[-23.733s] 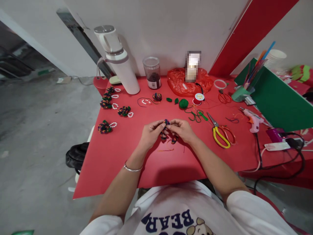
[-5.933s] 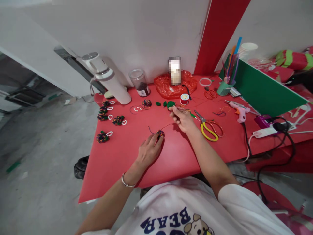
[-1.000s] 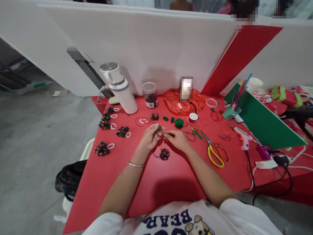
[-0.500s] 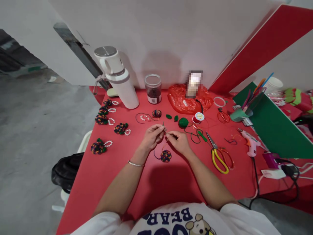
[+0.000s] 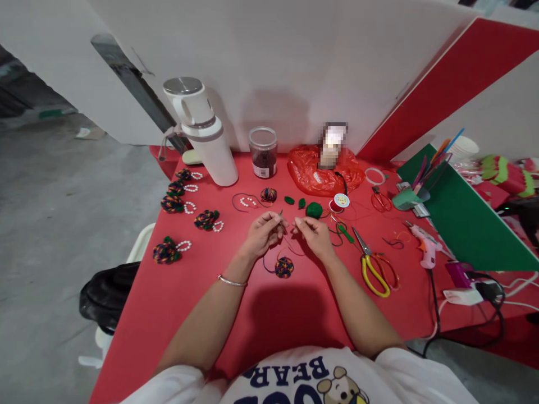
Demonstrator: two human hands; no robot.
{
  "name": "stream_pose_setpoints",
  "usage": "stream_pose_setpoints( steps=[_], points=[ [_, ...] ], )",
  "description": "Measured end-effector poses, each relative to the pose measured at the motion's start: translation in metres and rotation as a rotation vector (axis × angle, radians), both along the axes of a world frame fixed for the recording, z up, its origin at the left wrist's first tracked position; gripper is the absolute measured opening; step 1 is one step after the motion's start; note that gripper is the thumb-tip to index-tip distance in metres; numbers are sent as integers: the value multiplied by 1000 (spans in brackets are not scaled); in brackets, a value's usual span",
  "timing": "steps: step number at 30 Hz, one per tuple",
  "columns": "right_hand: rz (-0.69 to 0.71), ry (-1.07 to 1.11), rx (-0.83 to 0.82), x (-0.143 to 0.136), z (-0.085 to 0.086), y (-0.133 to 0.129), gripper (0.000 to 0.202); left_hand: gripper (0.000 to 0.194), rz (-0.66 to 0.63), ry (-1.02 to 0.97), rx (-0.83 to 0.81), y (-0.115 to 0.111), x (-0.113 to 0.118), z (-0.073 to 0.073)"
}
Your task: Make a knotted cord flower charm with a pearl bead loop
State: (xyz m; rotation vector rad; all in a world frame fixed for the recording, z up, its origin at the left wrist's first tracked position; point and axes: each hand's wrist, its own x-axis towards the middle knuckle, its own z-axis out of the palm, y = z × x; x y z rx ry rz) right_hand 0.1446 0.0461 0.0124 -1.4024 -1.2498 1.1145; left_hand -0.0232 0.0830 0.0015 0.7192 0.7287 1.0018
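Observation:
My left hand is pinched on a small dark green piece whose tip pokes up between the fingers. My right hand, a short gap to its right, has thumb and forefinger together; what they hold is too small to make out. Below both hands a multicoloured yarn flower lies on the red table, with loose thread running up from it. A green yarn ball and two green leaves lie just beyond my right hand. Near them are a multicoloured yarn ball and a curved row of white beads.
Finished-looking yarn flowers with bead loops line the left. Behind stand a white bottle, a jar and a red plastic bag. To the right are a thread spool, yellow-handled scissors, a glue gun and a green divider.
My right hand has moved away from my left, opening a gap between the fingertips. The view has shifted slightly.

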Motion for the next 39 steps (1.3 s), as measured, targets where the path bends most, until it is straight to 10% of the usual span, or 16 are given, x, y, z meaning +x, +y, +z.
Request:
stream_pose_setpoints(
  steps=[25, 34, 39],
  points=[
    [440, -952, 53, 13, 14, -35, 11, 35, -54, 122, 77, 12, -13, -11],
    [199, -52, -107, 8, 19, 0, 14, 34, -77, 203, 137, 9, -9, -14],
    [143, 3, -26, 3, 20, 20, 40, 37, -91, 207, 127, 9, -9, -11]
  ],
)
